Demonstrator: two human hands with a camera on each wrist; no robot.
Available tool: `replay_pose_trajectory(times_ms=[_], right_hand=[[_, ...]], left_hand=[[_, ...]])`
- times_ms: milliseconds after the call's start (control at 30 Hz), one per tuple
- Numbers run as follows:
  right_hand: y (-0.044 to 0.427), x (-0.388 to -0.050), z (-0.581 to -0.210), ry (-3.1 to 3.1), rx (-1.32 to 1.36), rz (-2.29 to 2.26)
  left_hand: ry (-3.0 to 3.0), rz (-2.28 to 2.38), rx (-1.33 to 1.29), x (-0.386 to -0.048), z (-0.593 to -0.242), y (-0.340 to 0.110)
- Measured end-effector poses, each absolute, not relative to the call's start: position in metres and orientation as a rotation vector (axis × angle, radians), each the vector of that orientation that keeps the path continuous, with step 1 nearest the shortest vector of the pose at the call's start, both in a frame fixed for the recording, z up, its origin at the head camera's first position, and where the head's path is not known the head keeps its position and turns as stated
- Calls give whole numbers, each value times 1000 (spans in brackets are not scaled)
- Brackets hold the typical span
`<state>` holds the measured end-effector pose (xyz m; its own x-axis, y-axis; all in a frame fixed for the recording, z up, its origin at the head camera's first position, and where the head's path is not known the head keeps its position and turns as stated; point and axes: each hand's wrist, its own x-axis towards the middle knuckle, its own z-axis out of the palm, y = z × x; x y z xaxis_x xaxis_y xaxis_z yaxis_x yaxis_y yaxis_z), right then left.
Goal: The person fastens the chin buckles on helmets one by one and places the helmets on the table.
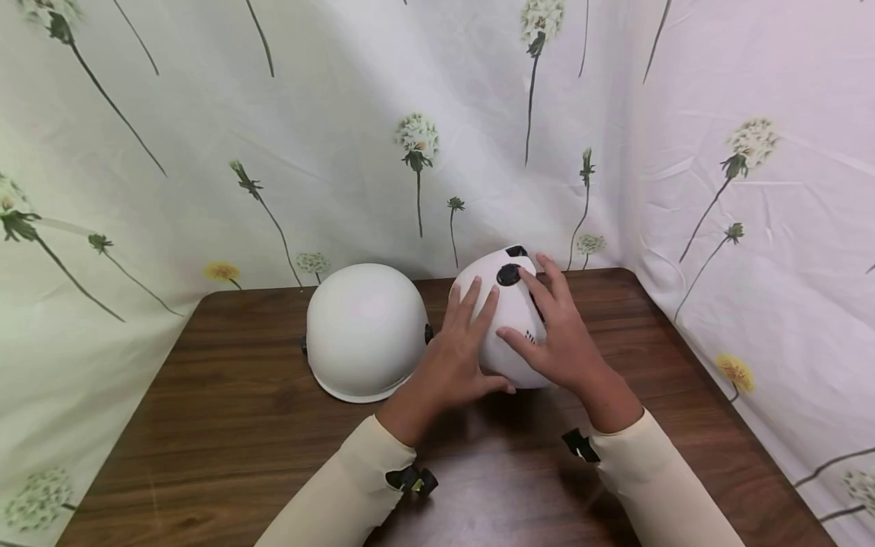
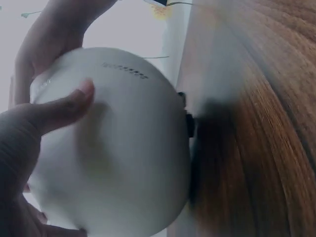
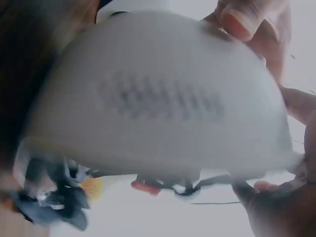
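A white helmet [image 1: 507,310] is tilted on its side between both hands at the table's back right. My left hand [image 1: 453,358] holds it from the left, with fingers spread on the shell; in the left wrist view the thumb [image 2: 74,101] lies on the smooth side. My right hand [image 1: 566,343] grips the rim side, its fingers near a round black disc [image 1: 509,274]. Rows of small vents mark the shell [image 3: 163,138]. Straps with a red piece [image 3: 146,187] hang under the rim in the right wrist view. A second white helmet [image 1: 365,327] stands upright left of my left hand.
The brown wooden table [image 1: 225,425] ends at a white curtain [image 1: 342,114] with a dandelion print, which also runs along the right side. Black wrist mounts [image 1: 412,480] sit on both sleeves.
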<state>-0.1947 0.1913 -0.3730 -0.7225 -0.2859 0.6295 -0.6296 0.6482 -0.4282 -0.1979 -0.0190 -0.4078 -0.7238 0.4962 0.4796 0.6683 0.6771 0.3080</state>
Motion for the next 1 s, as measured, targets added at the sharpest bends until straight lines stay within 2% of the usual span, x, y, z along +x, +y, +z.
replay_pose_trajectory(times_ms=[133, 467, 1000], right_hand=[[192, -196, -378, -2461, 652, 982], [192, -191, -382, -2515, 721, 1025], [183, -182, -379, -2550, 832, 1041]], left_hand=[[-2556, -686, -928, -197, -409, -18], [-2512, -691, -880, -197, -419, -20], [-2528, -1078, -865, -201, -412, -38]])
